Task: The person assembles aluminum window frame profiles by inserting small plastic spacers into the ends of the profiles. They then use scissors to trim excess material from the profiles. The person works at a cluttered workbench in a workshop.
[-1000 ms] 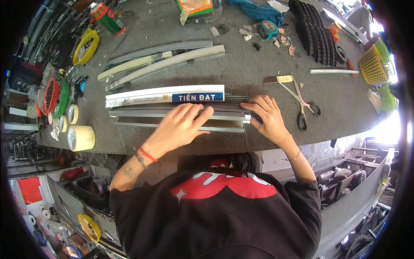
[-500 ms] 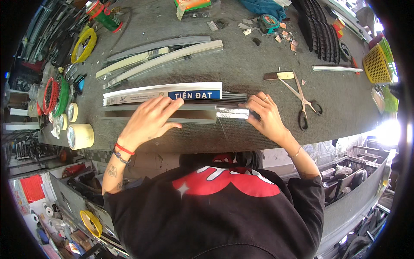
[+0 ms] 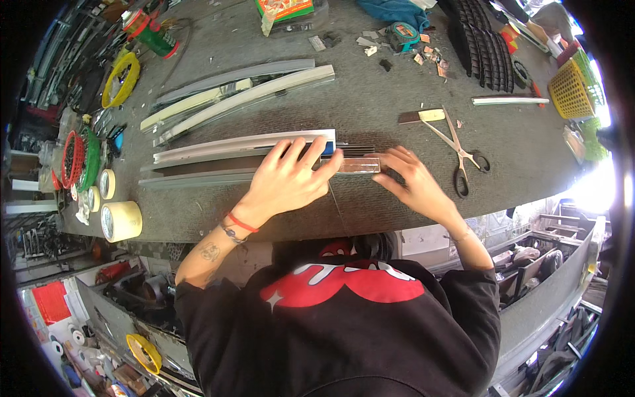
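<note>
a clear, glossy plastic sleeve (image 3: 360, 165), flat and straight-edged, sits near the table's front edge, between the person's two hands. beside it lie a smooth white strip (image 3: 225, 147), a slim grey channel (image 3: 198, 178) and some thin dark rods (image 3: 362, 149). the left hand (image 3: 291, 173) lies over them, fingers a little spread, fingertips on the white strip; i can't tell whether it grips. the right hand (image 3: 418, 185) curls at the sleeve's right end, thumb and forefinger slightly apart, its hold unclear to me.

the table (image 3: 264, 218) wears a coarse, ribbed grey cover, with open scissors (image 3: 460, 149) to the right and a fat cream tape roll (image 3: 122, 221) to the left. crowded shop clutter rings it.

the sleeve's long axis runs left to right across the person, one end toward the right hand.
</note>
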